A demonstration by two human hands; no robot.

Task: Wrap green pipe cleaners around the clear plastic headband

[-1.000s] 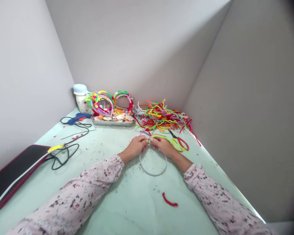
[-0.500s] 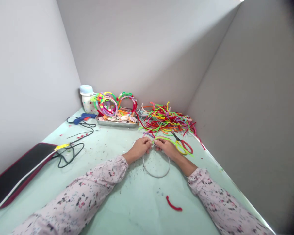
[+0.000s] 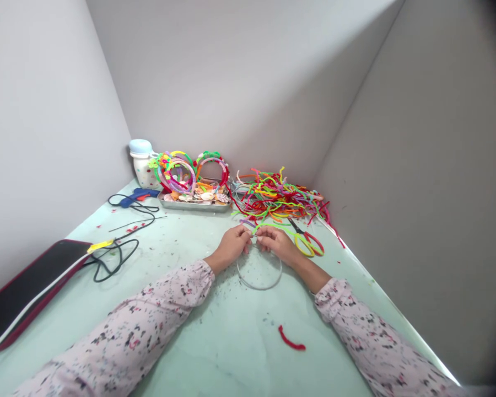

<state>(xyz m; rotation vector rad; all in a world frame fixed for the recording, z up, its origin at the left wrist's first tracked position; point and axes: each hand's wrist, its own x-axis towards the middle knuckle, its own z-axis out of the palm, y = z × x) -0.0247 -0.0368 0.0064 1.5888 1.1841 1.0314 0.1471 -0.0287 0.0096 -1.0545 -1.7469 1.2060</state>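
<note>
My left hand [image 3: 231, 248] and my right hand [image 3: 275, 244] meet at the top of a thin bare metal hairband [image 3: 259, 286], pinching it between their fingers. Its loop hangs toward me over the table. A lime-green pipe cleaner [image 3: 273, 227] runs from my right fingers out to the right, and the fingers hide where it meets the band. Just beyond my right hand lie scissors with red handles [image 3: 308, 245], partly under a yellow-green pipe cleaner. A tangled pile of multicoloured pipe cleaners [image 3: 276, 201] lies beyond both hands.
A metal tray [image 3: 194, 205] holds shell pieces, with wrapped hairbands [image 3: 190, 172] propped there. To its left are a white jar [image 3: 141, 171], a blue glue gun [image 3: 138, 197] and its black cord [image 3: 116, 264]. A dark red-edged case [image 3: 37, 275] lies left; a red pipe-cleaner piece [image 3: 290, 342] lies nearby. Walls enclose the table.
My hands stay together at the top of the hairband, with only small finger shifts. The whole scene sits slightly differently in view because the camera has moved a little.
</note>
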